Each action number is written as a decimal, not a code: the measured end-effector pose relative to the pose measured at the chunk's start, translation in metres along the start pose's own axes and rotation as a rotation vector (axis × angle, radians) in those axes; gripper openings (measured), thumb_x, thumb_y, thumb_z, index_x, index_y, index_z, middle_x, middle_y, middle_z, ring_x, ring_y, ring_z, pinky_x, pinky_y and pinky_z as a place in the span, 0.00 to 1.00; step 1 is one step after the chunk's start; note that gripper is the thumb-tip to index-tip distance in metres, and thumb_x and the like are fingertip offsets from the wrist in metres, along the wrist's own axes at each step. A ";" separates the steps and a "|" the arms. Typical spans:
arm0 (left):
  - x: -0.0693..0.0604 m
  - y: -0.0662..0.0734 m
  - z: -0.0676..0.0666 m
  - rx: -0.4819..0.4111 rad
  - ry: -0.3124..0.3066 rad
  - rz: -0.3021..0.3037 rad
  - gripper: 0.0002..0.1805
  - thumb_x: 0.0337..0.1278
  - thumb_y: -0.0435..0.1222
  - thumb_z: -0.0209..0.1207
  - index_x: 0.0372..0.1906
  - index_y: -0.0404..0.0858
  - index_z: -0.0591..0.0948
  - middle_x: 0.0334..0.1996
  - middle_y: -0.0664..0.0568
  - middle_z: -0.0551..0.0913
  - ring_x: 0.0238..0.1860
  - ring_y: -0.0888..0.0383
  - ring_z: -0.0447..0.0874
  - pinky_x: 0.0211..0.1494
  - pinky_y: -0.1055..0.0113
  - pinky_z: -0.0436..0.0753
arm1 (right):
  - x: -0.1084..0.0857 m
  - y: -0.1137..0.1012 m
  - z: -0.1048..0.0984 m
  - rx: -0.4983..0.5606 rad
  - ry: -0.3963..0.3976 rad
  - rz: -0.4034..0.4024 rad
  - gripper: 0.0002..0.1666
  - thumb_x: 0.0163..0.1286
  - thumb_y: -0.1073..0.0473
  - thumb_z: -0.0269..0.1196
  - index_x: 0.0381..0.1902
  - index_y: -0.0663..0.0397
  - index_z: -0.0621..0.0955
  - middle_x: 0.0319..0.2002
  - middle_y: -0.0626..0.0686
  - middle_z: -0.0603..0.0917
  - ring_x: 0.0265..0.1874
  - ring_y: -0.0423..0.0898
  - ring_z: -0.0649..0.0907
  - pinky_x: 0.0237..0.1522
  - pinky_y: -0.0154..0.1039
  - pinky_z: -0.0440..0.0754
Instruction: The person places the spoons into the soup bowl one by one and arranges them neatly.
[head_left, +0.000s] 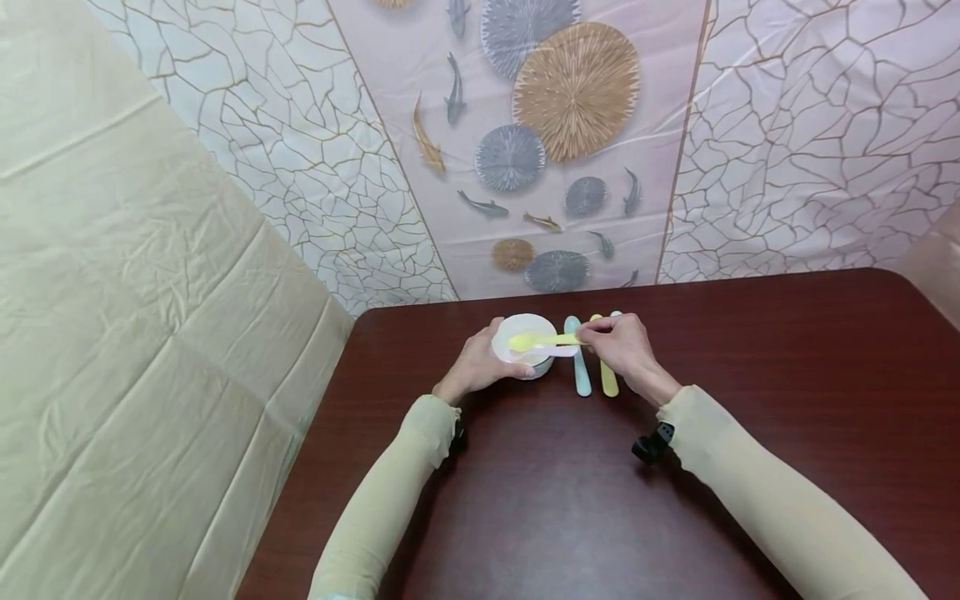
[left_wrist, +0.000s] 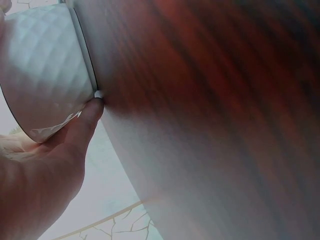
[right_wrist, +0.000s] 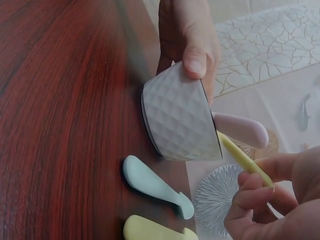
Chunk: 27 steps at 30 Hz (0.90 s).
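A white bowl [head_left: 534, 369] with a diamond-textured wall [right_wrist: 177, 115] stands on the table. My left hand [head_left: 480, 360] grips its side, the thumb near the rim; in the left wrist view the hand [left_wrist: 55, 170] lies against the bowl [left_wrist: 45, 65]. Between the fingertips of my right hand [head_left: 624, 346] is the handle of a yellow spoon [head_left: 551, 339], its head over the bowl's opening. A pale pink spoon [right_wrist: 242, 129] rests in the bowl with its handle out over the rim. How deep the yellow spoon's head sits cannot be told.
Right of the bowl lie a pale blue-green spoon [head_left: 581, 371] and another yellow spoon [head_left: 608, 379] on the dark red-brown table [head_left: 540, 500]. A small white tip [head_left: 616, 314] shows behind my right hand. Patterned cloth [head_left: 517, 250] hangs behind the table.
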<state>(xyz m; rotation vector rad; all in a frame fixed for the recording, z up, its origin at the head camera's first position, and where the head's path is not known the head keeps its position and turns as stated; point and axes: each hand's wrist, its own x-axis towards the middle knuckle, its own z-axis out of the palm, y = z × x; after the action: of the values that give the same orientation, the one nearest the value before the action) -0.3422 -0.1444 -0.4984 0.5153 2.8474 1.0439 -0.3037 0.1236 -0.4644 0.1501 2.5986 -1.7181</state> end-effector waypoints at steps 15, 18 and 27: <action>0.000 0.001 -0.001 -0.014 0.010 0.010 0.49 0.44 0.51 0.85 0.71 0.43 0.73 0.57 0.46 0.87 0.55 0.50 0.84 0.62 0.55 0.81 | 0.004 -0.002 0.008 -0.069 -0.011 -0.026 0.18 0.73 0.54 0.68 0.53 0.59 0.93 0.45 0.60 0.92 0.40 0.48 0.83 0.38 0.34 0.78; 0.000 0.000 -0.001 -0.020 0.009 0.014 0.49 0.44 0.51 0.85 0.71 0.43 0.73 0.58 0.46 0.87 0.55 0.50 0.84 0.62 0.55 0.81 | 0.004 -0.002 0.010 -0.067 -0.007 -0.026 0.19 0.73 0.54 0.68 0.53 0.60 0.92 0.52 0.63 0.90 0.46 0.51 0.83 0.40 0.33 0.77; -0.001 0.001 -0.002 -0.021 0.006 0.002 0.50 0.43 0.52 0.85 0.72 0.44 0.73 0.58 0.46 0.87 0.56 0.50 0.84 0.62 0.55 0.81 | 0.005 -0.004 0.014 -0.042 -0.027 0.004 0.21 0.74 0.54 0.66 0.55 0.63 0.91 0.61 0.66 0.83 0.58 0.56 0.79 0.45 0.35 0.76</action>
<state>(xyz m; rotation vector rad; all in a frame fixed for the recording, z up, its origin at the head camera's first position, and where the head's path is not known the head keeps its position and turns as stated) -0.3417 -0.1450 -0.4965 0.5138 2.8383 1.0757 -0.3094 0.1095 -0.4662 0.1296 2.6116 -1.6506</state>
